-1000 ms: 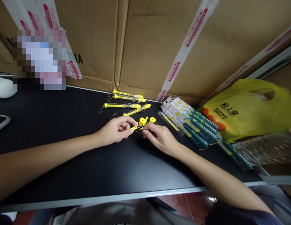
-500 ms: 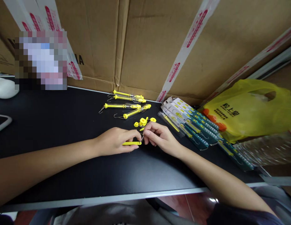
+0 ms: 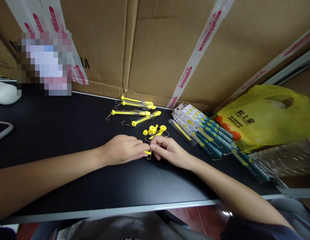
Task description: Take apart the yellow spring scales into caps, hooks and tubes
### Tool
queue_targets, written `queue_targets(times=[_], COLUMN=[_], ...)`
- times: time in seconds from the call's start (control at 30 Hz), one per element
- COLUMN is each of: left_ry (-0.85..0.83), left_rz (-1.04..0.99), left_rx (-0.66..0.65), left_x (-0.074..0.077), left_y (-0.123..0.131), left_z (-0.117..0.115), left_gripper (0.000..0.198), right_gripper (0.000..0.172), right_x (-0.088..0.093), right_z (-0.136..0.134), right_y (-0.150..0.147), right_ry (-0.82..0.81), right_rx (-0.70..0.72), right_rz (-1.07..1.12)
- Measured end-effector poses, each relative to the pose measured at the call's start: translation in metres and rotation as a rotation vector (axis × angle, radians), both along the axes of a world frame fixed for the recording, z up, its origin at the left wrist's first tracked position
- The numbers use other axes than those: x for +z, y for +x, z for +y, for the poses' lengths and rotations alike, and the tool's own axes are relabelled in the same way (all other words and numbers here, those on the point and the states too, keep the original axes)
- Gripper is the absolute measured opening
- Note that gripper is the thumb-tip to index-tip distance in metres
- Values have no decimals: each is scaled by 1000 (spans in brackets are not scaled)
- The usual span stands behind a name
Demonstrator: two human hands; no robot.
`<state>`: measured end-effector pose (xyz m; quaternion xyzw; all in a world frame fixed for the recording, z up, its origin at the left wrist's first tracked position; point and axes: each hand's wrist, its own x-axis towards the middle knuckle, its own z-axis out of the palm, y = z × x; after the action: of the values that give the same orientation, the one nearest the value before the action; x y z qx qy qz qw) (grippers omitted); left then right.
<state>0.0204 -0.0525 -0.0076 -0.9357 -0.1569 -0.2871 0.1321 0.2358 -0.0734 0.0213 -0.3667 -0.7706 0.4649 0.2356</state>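
Observation:
My left hand [image 3: 126,149] is closed around a thin yellow plastic rod [image 3: 147,152]; only its right end shows past the fingertips. At that end, my right hand [image 3: 170,150] pinches a small bent wire hook [image 3: 149,157], whose loop hangs just below the rod. The fingertips of both hands meet here and partly cover the joint, so I cannot tell whether the hook is through the rod. Just beyond the fingers lie loose yellow caps [image 3: 152,129] and thin wire pieces. Several yellow spring scales [image 3: 130,113] with hooks lie farther back.
To the right are boxed spring scales [image 3: 202,130] in a fanned stack, beside a yellow plastic bag [image 3: 265,116]. Large cardboard boxes [image 3: 160,50] stand along the table's back edge. A white rounded object [image 3: 6,93] and a white-edged device [image 3: 3,130] lie at far left.
My left fingers have closed farther over the yellow rod, hiding most of it. The wire in my right hand has turned, and its loop now hangs below the rod's end.

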Motion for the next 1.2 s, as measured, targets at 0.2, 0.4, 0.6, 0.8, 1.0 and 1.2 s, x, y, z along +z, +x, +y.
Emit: queue_targets(times=[0.2, 0.4, 0.6, 0.8, 1.0, 1.2], left_ry=[-57, -84, -70, -33, -67, -87], left_rz=[-40, -35, 80, 87, 7, -43], left_rx=[1, 34, 64, 87, 92, 125], left_x=[1, 3, 2, 3, 4, 9], left_y=[0, -1, 0, 1, 0, 1], left_z=[-1, -3, -2, -3, -2, -4], left_gripper=[19, 38, 43, 38, 36, 40], right_gripper=[23, 20, 22, 28, 31, 31], right_x=[1, -7, -15, -13, -7, 2], right_z=[-3, -3, -1, -1, -1, -7], right_y=[-2, -2, -2, -4, -4, -6], right_ry=[-64, -46, -72, -146, -185, -180], right_rx=[47, 75, 47, 23, -3, 7], right_rz=[47, 48, 59, 89, 114, 147])
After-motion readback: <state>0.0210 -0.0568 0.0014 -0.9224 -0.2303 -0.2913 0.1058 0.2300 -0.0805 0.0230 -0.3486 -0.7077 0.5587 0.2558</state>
